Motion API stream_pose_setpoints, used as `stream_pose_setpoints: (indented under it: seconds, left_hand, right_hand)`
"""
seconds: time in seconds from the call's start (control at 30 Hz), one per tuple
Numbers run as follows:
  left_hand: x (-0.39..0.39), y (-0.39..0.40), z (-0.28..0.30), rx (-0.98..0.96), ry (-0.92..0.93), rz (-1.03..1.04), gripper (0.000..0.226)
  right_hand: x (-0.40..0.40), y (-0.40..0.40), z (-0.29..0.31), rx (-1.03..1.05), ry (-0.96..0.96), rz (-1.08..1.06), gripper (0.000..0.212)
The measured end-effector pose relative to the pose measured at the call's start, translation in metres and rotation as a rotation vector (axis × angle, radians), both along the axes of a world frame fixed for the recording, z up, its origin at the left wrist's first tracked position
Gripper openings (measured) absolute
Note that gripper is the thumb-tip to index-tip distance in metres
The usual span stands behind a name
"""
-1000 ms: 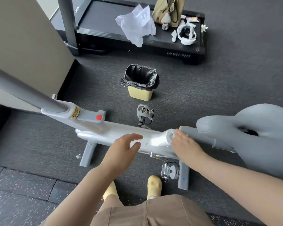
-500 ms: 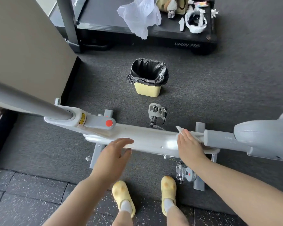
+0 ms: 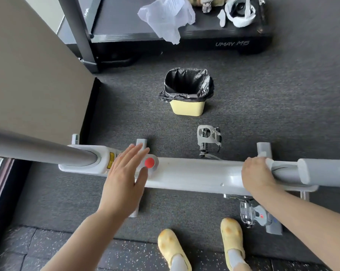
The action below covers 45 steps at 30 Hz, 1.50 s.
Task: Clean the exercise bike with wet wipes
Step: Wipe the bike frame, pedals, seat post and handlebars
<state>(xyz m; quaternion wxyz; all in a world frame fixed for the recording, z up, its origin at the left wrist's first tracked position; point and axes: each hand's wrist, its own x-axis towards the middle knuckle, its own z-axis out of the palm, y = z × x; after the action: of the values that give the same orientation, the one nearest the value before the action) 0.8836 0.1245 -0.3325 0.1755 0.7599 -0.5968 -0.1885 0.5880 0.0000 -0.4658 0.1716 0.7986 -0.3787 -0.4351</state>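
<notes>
On dark grey carpet (image 3: 282,98), with a yellow bin (image 3: 186,92) and a treadmill (image 3: 233,39) beyond, the white exercise bike (image 3: 194,174) spans the near floor; the left hand (image 3: 124,177) hovers with straight fingers (image 3: 135,153) over its frame, while the right hand (image 3: 257,176) presses a white wipe (image 3: 269,162), gripped in curled fingers, against the seat post.

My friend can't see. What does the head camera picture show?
A person's right hand presses a wet wipe onto a white exercise bike frame, while the open left hand hovers by its red knob. A yellow bin stands behind.
</notes>
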Motion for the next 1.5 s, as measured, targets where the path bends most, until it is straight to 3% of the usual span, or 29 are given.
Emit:
stream_pose_setpoints:
  seconds: [0.13,0.3,0.43,0.5,0.63,0.7,0.77,0.93,1.0,1.1,1.17,1.23,1.33,1.4,1.5]
  left_hand:
    - [0.016,-0.016,-0.014,0.007,-0.066,-0.051,0.042]
    - [-0.018,-0.023,-0.03,0.02,-0.244,-0.278,0.05]
    - [0.003,-0.031,-0.042,0.059,-0.343,-0.218,0.058]
    - [0.014,-0.034,-0.044,0.054,-0.381,-0.273,0.062]
    - [0.007,-0.037,-0.047,-0.029,-0.405,-0.223,0.055]
    - [0.003,-0.036,-0.051,-0.062,-0.428,-0.172,0.051]
    - [0.003,-0.036,-0.052,-0.063,-0.442,-0.161,0.05]
    - [0.014,-0.033,-0.051,-0.019,-0.42,-0.23,0.053]
    - [0.018,-0.033,-0.049,-0.028,-0.42,-0.207,0.053]
    - [0.013,-0.035,-0.051,-0.063,-0.441,-0.12,0.051]
    - [0.008,-0.037,-0.053,-0.074,-0.449,-0.094,0.051]
    - [0.009,-0.037,-0.055,-0.08,-0.451,-0.103,0.051]
    - [0.012,-0.036,-0.056,-0.074,-0.461,-0.111,0.053]
    - [0.011,-0.036,-0.056,-0.083,-0.464,-0.103,0.053]
    - [0.01,-0.037,-0.055,-0.096,-0.459,-0.094,0.051]
  right_hand:
    - [-0.001,0.026,-0.033,-0.118,0.099,0.077,0.059]
    - [0.012,0.04,-0.051,-0.011,-0.107,-0.032,0.063]
    - [0.018,0.029,-0.053,0.032,-0.225,-0.123,0.07]
    - [0.021,0.029,-0.069,0.054,-0.357,-0.186,0.081]
    - [0.063,0.057,-0.102,0.135,-0.866,-0.569,0.084]
    - [0.099,0.068,-0.108,0.191,-1.001,-0.592,0.073]
    - [0.138,0.076,-0.107,0.299,-1.064,-0.469,0.068]
    - [0.137,0.061,-0.109,0.397,-1.082,-0.24,0.059]
    - [0.106,0.057,-0.115,0.219,-1.029,-0.366,0.057]
    - [0.107,0.056,-0.116,0.054,-0.96,-0.668,0.072]
    - [0.152,0.058,-0.115,0.147,-1.031,-0.656,0.068]
    - [0.202,0.065,-0.109,0.347,-1.14,-0.515,0.068]
    - [0.213,0.066,-0.103,0.519,-1.166,-0.341,0.067]
    - [0.187,0.055,-0.113,0.489,-1.142,-0.268,0.054]
    - [0.163,0.033,-0.12,0.318,-1.077,-0.441,0.044]
